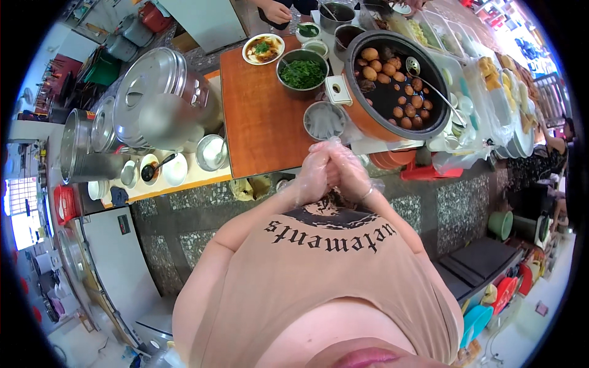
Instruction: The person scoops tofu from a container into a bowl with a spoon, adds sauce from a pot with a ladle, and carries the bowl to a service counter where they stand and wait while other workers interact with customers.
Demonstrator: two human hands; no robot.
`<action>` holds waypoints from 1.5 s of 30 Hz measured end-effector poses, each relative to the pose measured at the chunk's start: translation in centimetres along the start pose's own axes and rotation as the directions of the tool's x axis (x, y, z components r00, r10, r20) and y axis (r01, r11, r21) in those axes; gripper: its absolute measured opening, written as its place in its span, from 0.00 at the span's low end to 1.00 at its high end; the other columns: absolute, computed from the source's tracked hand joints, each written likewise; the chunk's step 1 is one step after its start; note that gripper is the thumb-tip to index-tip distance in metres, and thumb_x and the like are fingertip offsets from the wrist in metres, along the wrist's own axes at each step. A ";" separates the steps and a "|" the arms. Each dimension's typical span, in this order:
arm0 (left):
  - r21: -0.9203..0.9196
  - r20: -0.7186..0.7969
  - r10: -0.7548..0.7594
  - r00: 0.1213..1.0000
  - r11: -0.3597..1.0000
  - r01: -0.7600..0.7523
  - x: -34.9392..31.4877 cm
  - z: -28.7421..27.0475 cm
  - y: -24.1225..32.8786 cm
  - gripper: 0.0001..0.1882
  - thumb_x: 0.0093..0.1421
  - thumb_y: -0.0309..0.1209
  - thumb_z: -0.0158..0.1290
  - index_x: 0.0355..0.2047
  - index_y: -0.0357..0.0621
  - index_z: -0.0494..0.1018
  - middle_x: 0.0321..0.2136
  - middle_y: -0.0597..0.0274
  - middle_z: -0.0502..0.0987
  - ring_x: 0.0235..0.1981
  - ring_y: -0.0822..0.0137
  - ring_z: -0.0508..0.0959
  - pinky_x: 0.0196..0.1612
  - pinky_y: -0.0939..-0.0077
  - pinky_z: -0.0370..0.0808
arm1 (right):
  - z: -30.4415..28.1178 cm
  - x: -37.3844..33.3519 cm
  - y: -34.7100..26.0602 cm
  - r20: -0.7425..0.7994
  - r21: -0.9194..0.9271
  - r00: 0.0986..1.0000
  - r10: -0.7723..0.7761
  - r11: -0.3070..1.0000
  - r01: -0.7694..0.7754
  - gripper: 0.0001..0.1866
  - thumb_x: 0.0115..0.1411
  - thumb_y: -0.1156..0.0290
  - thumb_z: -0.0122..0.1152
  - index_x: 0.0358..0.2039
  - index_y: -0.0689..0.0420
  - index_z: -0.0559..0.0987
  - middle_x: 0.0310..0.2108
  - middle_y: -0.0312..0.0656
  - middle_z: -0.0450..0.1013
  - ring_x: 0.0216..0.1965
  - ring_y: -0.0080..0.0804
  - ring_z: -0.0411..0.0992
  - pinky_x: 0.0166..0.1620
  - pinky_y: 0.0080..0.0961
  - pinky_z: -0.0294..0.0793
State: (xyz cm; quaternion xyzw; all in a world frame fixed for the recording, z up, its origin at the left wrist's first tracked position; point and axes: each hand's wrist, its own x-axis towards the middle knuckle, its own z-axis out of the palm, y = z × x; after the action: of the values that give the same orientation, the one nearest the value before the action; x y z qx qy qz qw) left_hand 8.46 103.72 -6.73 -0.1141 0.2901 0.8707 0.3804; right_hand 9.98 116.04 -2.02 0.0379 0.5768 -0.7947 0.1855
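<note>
My left hand [313, 178] and my right hand [351, 173] are pressed together in front of my chest, both in thin clear plastic gloves. Their fingers are closed against each other, and whatever lies between them is hidden. A bit of clear plastic sticks up past the fingertips. Just beyond them stands a metal bowl [308, 124] with something pale and translucent inside. Farther off is a metal bowl of chopped greens [302, 73]. To its right, a big orange-sided pot [368, 119] holds brown eggs in dark liquid, with a slotted ladle [442, 95] leaning in it.
An orange-brown tabletop [257, 122] carries a white bowl of garnished food [264, 49]. Big lidded metal pots [147, 80] stand left, near a small white-filled bowl [211, 152]. Another person's hand [277, 12] shows at the far edge. A red stool [429, 172] sits right.
</note>
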 end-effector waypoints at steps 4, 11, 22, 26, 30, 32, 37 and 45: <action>0.065 -0.041 0.058 0.998 0.996 -0.055 0.1 -0.4 -0.1 0.17 0.65 0.44 0.41 0.36 0.43 0.71 0.31 0.63 0.75 0.32 0.68 0.75 0.34 0.74 0.72 | -0.1 0.1 0.4 -0.001 0.014 1.000 -0.012 1.000 0.012 0.18 0.65 0.57 0.49 0.44 0.58 0.77 0.39 0.36 0.74 0.39 0.22 0.71 0.41 0.18 0.71; -0.006 -0.062 -0.056 0.996 0.998 0.056 -0.4 0.8 0.4 0.18 0.66 0.46 0.39 0.34 0.46 0.71 0.28 0.64 0.75 0.30 0.68 0.74 0.31 0.74 0.70 | 0.0 0.2 0.3 0.009 -0.077 0.999 -0.035 0.996 0.036 0.18 0.64 0.58 0.48 0.44 0.57 0.77 0.42 0.37 0.74 0.42 0.24 0.70 0.46 0.20 0.69; -0.033 -0.060 -0.058 0.997 0.998 0.056 -0.8 0.9 0.4 0.12 0.66 0.41 0.42 0.30 0.52 0.68 0.25 0.70 0.73 0.23 0.74 0.72 0.23 0.80 0.66 | -0.2 0.0 0.7 0.032 -0.126 0.996 -0.088 0.988 0.091 0.18 0.64 0.57 0.49 0.43 0.57 0.77 0.40 0.37 0.74 0.40 0.23 0.71 0.44 0.19 0.70; -0.053 -0.034 -0.049 0.998 0.997 0.047 -0.5 0.6 0.1 0.18 0.67 0.45 0.39 0.36 0.46 0.70 0.29 0.64 0.75 0.29 0.69 0.73 0.30 0.75 0.69 | -0.1 0.1 1.2 -0.030 0.105 0.992 0.122 0.987 -0.118 0.18 0.64 0.56 0.50 0.44 0.55 0.77 0.35 0.34 0.74 0.33 0.19 0.70 0.35 0.15 0.70; -0.030 -0.075 -0.041 0.996 0.999 0.039 -0.4 -0.1 0.0 0.18 0.67 0.45 0.39 0.38 0.45 0.70 0.31 0.63 0.75 0.30 0.69 0.74 0.31 0.75 0.70 | -0.1 -0.1 0.7 -0.002 0.062 0.984 0.178 0.982 -0.177 0.18 0.65 0.59 0.42 0.45 0.58 0.74 0.44 0.38 0.71 0.44 0.24 0.69 0.48 0.23 0.69; -0.044 -0.037 -0.048 0.998 0.998 0.047 -0.5 0.1 0.1 0.18 0.67 0.45 0.38 0.38 0.45 0.70 0.30 0.63 0.75 0.30 0.69 0.74 0.31 0.75 0.70 | -0.1 -0.1 0.6 -0.006 -0.002 0.988 0.153 0.988 -0.153 0.18 0.65 0.59 0.42 0.45 0.58 0.74 0.44 0.38 0.71 0.44 0.24 0.69 0.48 0.23 0.69; -0.047 -0.100 -0.057 0.993 0.998 0.053 -1.2 2.1 0.6 0.18 0.66 0.45 0.38 0.36 0.45 0.70 0.29 0.63 0.74 0.29 0.69 0.73 0.30 0.75 0.69 | -0.5 0.1 0.9 0.027 -0.210 0.999 0.041 0.977 -0.034 0.19 0.65 0.58 0.42 0.44 0.59 0.74 0.44 0.38 0.71 0.44 0.24 0.69 0.49 0.24 0.68; -0.147 0.124 -0.064 0.990 0.986 0.082 0.0 -1.3 -0.3 0.19 0.66 0.47 0.38 0.35 0.45 0.70 0.28 0.63 0.74 0.28 0.68 0.73 0.29 0.74 0.69 | -0.4 0.1 1.3 -0.006 0.034 0.997 0.078 0.996 -0.078 0.19 0.63 0.54 0.51 0.44 0.53 0.78 0.32 0.32 0.73 0.29 0.17 0.70 0.32 0.12 0.69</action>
State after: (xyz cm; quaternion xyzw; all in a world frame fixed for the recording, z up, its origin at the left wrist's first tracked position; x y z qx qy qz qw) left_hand 8.64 103.05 -7.88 -0.1014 0.1954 0.8810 0.4187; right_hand 10.31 116.02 -3.29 0.0664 0.5621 -0.7963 0.2135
